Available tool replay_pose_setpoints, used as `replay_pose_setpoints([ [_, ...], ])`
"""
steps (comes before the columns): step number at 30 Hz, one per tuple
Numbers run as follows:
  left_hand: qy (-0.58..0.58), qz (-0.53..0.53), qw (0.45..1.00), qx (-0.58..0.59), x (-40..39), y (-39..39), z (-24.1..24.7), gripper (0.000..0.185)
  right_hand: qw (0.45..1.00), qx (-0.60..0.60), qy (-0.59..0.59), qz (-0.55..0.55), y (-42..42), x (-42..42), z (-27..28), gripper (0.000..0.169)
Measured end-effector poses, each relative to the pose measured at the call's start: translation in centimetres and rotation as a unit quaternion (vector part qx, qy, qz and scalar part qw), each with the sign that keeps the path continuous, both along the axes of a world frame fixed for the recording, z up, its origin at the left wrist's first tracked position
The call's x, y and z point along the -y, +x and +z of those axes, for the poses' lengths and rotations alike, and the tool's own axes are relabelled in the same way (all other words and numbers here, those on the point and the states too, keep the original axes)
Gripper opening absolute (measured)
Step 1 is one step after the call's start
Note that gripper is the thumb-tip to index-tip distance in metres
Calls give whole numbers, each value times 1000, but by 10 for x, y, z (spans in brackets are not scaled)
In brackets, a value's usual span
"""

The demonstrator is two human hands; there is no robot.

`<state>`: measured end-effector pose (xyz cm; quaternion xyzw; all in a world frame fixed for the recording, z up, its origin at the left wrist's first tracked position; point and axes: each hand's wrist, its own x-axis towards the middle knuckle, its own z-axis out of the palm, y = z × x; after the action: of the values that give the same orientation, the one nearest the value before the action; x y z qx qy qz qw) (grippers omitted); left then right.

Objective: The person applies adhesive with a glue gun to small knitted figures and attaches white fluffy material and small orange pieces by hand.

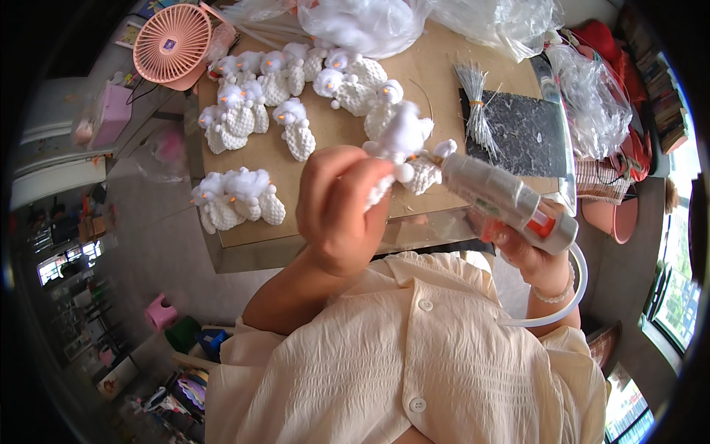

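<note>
My left hand point(346, 208) is closed around a white crocheted snowman figure point(402, 136), its fluffy head sticking out past the fingers and slightly blurred. In my right hand point(521, 250) is a silver hot glue gun point(493, 191) with a glue stick fed in at the rear. The gun's nozzle points left and sits close to the held figure; I cannot tell if they touch. Just behind the nozzle, a white crocheted piece point(426, 176) with a small white ball lies on the table. More crocheted snowmen with orange noses point(294, 127) stand or lie beyond my left hand.
A brown board point(338, 133) covers the table. A bundle of thin wires point(476, 111) rests partly on a black mat point(527, 136). Plastic bags point(366, 25) fill the far edge, and a pink fan point(173, 44) stands at the far left corner.
</note>
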<state>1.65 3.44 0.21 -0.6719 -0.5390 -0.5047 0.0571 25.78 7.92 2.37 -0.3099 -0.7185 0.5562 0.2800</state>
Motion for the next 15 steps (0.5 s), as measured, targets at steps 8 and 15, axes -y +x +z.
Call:
replay_pose_setpoints([
  [8,-40,29,998,46,2,-11,1,20,857,328,267,-293,35,-43,-35,25],
  [15,-90,9,990,106,8,-22,-10,17,848,373,320,-198,71,-68,-65,33],
])
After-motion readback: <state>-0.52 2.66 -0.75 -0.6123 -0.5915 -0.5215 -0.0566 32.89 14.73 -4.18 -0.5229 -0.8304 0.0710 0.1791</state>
